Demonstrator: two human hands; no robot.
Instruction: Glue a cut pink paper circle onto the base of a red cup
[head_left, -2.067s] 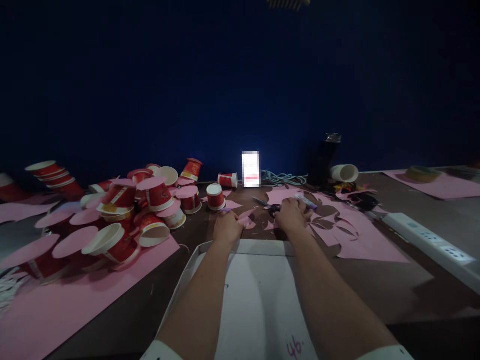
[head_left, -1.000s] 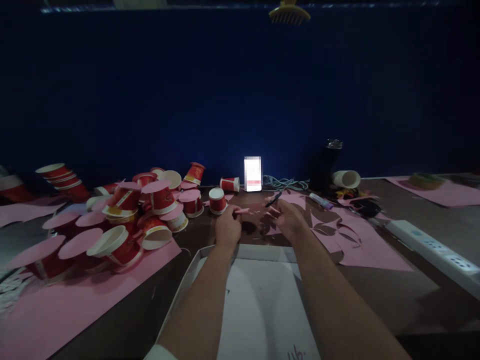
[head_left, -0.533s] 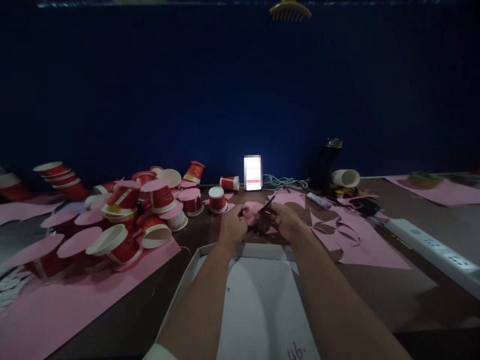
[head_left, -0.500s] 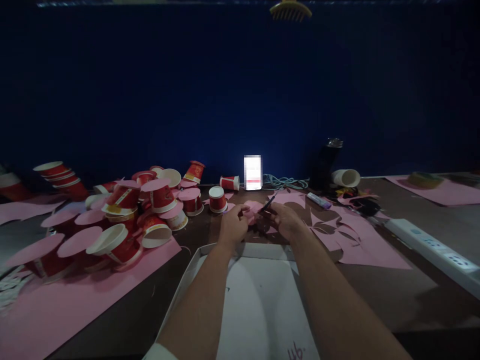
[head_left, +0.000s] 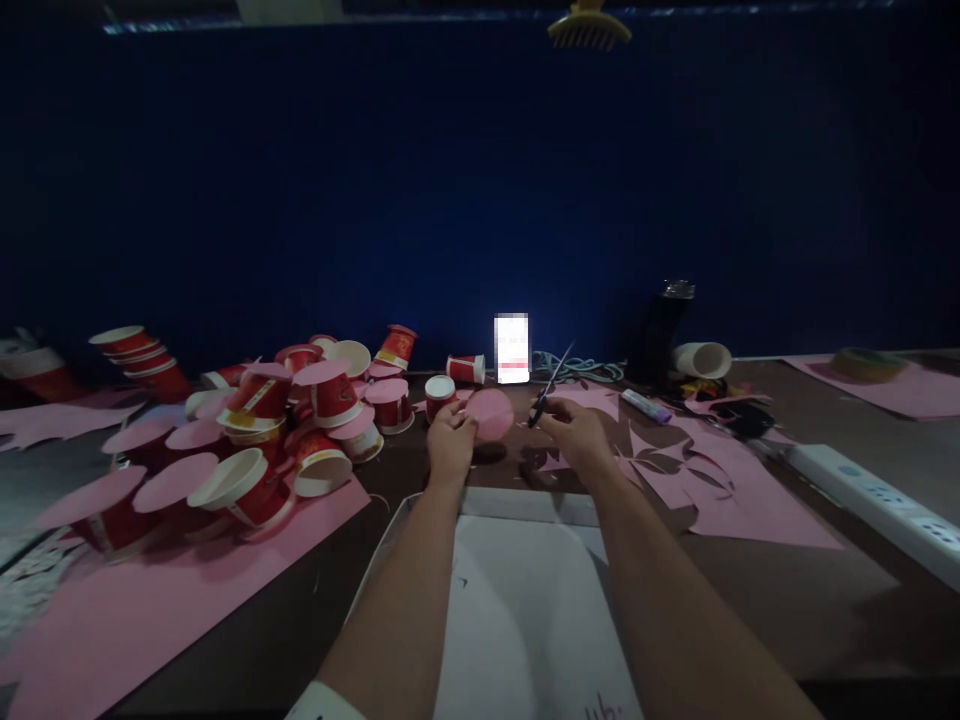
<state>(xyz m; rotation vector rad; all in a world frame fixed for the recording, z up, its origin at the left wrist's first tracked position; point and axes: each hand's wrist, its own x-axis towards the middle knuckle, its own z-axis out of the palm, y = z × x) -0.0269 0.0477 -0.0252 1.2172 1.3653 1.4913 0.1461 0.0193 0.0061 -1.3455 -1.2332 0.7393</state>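
Observation:
A round pink paper disc [head_left: 490, 414] is pinched at its left edge by my left hand [head_left: 451, 442], above the dark table. My right hand [head_left: 576, 432] grips dark scissors [head_left: 541, 396], whose blades point up and to the right, apart from the disc. Just behind my left hand stands a red paper cup [head_left: 439, 394], partly hidden by it. Below both forearms lies a white shallow box [head_left: 517, 590].
Red paper cups [head_left: 330, 395], several topped with pink discs, crowd the left side. Cut pink sheets [head_left: 750, 500], a glue tube [head_left: 646, 406] and a white power strip [head_left: 870, 500] lie right. A lit phone [head_left: 512, 350] stands at the back.
My hands have moved apart. The pink disc now shows flat and round in my left hand, and the scissors have come away from it to the right, tilted more upward.

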